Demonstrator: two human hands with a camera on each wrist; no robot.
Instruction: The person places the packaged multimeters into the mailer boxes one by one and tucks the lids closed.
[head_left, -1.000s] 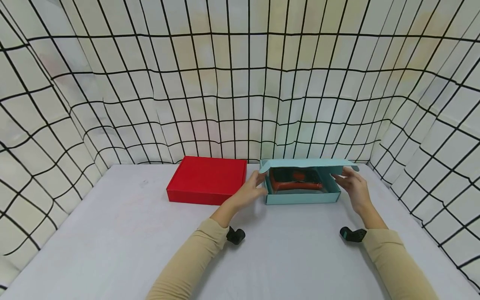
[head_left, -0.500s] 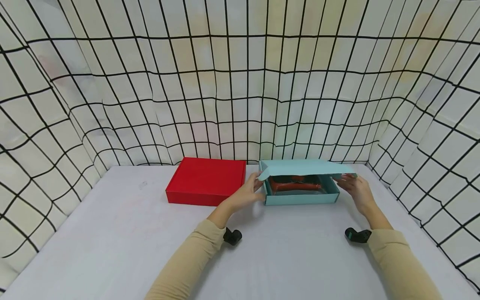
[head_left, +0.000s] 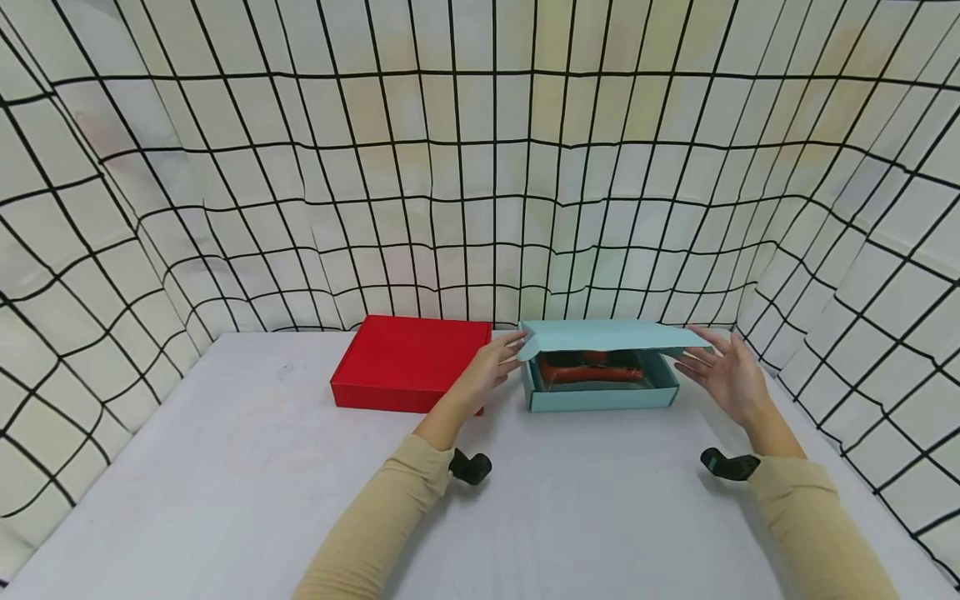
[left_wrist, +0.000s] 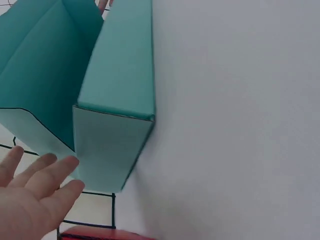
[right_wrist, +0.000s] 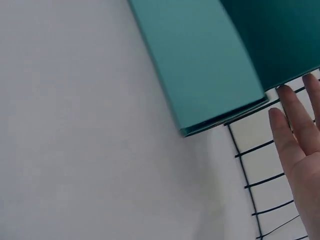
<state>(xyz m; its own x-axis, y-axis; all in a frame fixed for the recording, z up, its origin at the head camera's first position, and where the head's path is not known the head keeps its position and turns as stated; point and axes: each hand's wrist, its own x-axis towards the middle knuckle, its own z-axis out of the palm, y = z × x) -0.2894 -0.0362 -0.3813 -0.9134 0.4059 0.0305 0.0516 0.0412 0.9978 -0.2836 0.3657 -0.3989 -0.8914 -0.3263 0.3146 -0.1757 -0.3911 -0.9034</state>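
A light blue cardboard box [head_left: 600, 402] lies on the table with its lid [head_left: 611, 335] tilted partly down over it. Beneath the lid shows a reddish-brown item [head_left: 596, 374] with a dark part; its kind is unclear. My left hand [head_left: 483, 371] is beside the box's left end, fingers spread and straight near the lid's side flap. In the left wrist view its fingers [left_wrist: 52, 177] come close to the flap; contact is hard to tell. At the right end, my right hand [head_left: 731, 379] has its fingers extended by the lid's edge, palm facing the box.
A closed red box [head_left: 420, 358] sits to the left of the blue one, partly behind my left hand. White cloth covers the table [head_left: 247, 467]. Black netting [head_left: 495, 167] over white fabric surrounds the back and sides. Dark devices [head_left: 471, 468] are worn on both wrists.
The lid has come further down over the blue box, mostly in the first half second. Both hands have since straightened their fingers; the right hand has shifted to the right.
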